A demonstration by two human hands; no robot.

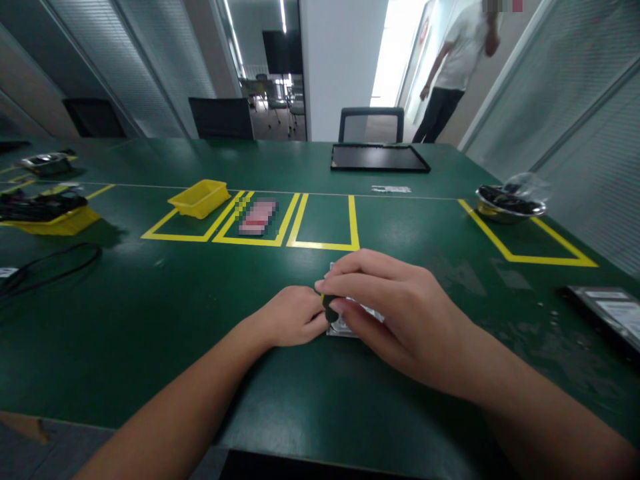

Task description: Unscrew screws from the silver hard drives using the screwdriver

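A silver hard drive [344,329] lies flat on the green table in front of me, largely covered by my hands. My left hand [295,315] is closed at the drive's left edge, its fingertips partly hidden behind my right hand. Over the drive, my right hand [395,300] pinches the black and yellow handle of a screwdriver [330,308] between thumb and fingers. The handle stands roughly upright; its tip is out of sight.
Yellow tape marks sections on the table [280,413]. Beyond my hands are a yellow bin [201,199] and a blurred pink item [259,217]. Another hard drive [607,313] and a metal bowl [510,203] sit right, a cable [55,270] left. A person [457,60] stands behind.
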